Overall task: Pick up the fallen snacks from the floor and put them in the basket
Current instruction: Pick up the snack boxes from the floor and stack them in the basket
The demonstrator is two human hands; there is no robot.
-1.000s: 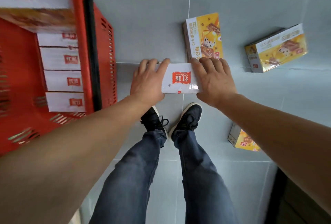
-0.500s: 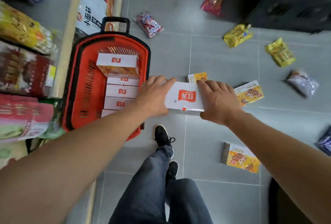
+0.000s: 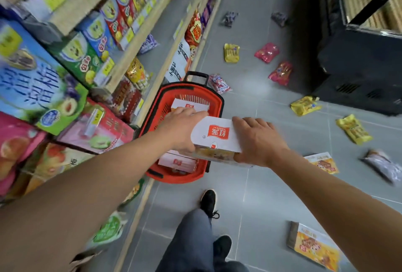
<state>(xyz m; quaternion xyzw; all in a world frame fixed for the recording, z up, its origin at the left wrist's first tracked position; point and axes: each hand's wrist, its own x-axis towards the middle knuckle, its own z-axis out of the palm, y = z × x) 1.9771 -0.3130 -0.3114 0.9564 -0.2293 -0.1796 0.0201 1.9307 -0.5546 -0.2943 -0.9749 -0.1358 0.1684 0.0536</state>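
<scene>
White cardboard with a red logo, that's the snack box point(image 3: 214, 135) up in the air right now, carried between both hands. The left hand point(image 3: 181, 129) clamps the box's left end, fingers curled over the far edge; the right hand point(image 3: 258, 141) grips the right end, fingers over the top and the thumb side tucked underneath. Neither hand is loose, both are holding this one box.

Take the red basket point(image 3: 214, 100) as the landmark. It sits on the floor just beside the shelf point(image 3: 139, 32), and the box hangs over its right rim, left end already above the basket, right end out past the rim. Down inside lie white boxes of the same kind point(image 3: 177, 162), one more lying on top at the far end.

So the step in hand looks like the carry-and-place: the box is off the floor, not yet in. The next move, as I judge it, calls for swinging the box fully over the opening, lowering it onto the stack, and both hands letting go.

Plenty left after that. To the right of the basket lie two yellow boxes point(image 3: 322, 163) and point(image 3: 315, 247), and beyond the basket, yellow point(image 3: 231, 52) and pink packets point(image 3: 267, 52) dot the tiles.
</scene>
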